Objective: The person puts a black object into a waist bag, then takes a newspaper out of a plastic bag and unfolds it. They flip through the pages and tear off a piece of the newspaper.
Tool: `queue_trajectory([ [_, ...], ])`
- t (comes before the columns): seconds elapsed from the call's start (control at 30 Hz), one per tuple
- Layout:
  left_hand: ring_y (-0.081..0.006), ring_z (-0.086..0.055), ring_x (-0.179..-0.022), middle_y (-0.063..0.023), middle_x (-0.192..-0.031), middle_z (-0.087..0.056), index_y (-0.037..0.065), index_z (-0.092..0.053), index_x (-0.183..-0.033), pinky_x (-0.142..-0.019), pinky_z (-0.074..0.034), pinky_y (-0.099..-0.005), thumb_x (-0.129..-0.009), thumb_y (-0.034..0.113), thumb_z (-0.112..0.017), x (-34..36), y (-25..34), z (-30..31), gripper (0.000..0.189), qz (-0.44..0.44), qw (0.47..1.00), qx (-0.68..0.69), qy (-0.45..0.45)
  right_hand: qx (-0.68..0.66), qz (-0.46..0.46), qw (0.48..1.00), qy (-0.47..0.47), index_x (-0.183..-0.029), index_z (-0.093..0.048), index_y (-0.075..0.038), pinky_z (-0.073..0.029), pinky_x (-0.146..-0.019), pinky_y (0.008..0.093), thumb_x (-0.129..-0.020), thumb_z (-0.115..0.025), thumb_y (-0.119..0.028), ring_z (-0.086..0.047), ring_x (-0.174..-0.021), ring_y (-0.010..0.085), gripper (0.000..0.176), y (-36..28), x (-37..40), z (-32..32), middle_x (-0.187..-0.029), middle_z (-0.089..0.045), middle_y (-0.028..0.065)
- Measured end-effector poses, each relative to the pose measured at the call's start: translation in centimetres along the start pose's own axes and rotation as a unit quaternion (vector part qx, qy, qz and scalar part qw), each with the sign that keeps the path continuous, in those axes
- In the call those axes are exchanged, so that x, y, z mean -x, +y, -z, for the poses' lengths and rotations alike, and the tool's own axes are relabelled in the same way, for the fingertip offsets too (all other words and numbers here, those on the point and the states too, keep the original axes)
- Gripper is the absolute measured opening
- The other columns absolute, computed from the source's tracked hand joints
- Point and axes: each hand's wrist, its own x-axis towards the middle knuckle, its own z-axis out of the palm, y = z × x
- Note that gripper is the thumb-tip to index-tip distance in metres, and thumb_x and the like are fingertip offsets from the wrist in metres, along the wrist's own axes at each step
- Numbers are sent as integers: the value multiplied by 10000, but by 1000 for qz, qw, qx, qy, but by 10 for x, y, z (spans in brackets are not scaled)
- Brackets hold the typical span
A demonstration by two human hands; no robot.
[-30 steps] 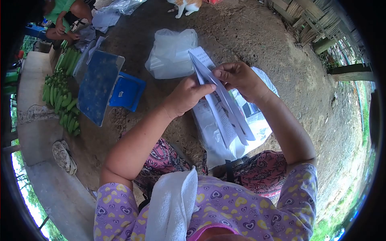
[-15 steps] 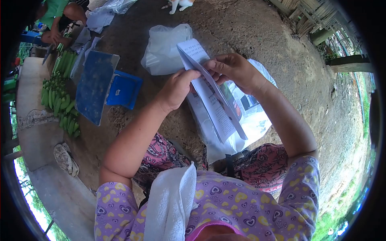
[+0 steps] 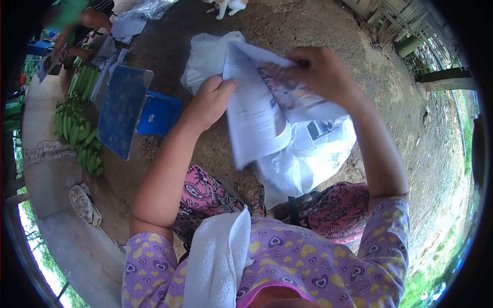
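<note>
A printed paper sheet (image 3: 251, 108) with text and coloured pictures spreads between my two hands, partly blurred by motion. My left hand (image 3: 211, 100) pinches its left edge between thumb and fingers. At the upper right, my right hand (image 3: 321, 74) is closed on the other side of the sheet, its fingertips partly hidden. Beneath the paper lies a clear plastic bag (image 3: 308, 164) with printed paper in it, in front of my knees. Behind my left hand sits a whitish plastic bag (image 3: 205, 56) on the ground.
To the left stand a blue board (image 3: 123, 110) and a blue plastic stool (image 3: 159, 114). Green bananas (image 3: 77, 126) lie beside them along a concrete ledge (image 3: 43, 123). Another person (image 3: 95, 18) crouches at upper left holding something flat. A cat (image 3: 226, 7) is at the top.
My hands have moved apart, and the folded paper has opened out between them. My left hand went left, my right hand up and right. The other person's hand has shifted.
</note>
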Motion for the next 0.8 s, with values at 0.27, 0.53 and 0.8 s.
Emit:
queue_trajectory([
  [0.27,-417,-591,-746,-244,-753,-597,-21,-600,-924,-643,-452,-405,-915,238,-572,20,36,19,260,-137,940,-304,73,108,39,989,92,-890,-656,-2,-487,-677,383,-811,-634,-124,-637,-698,325,148,-2,12,77,-787,-666,165],
  [0.53,-337,-505,-636,-193,-707,-582,-39,-600,-904,-650,-441,-346,-899,203,-602,31,50,44,243,-128,954,-263,-68,5,14,998,-55,-895,-645,38,-469,-645,321,-884,-623,-171,-619,-669,181,210,-3,16,95,-742,-658,121],
  [0.8,-356,-617,-791,-179,-877,-661,18,-654,-1002,-732,-476,-389,-857,226,-626,14,28,34,255,-48,902,-422,-75,43,-13,984,-173,-927,-655,-2,-476,-679,347,-887,-616,-195,-625,-705,208,201,48,-8,57,-780,-659,107],
])
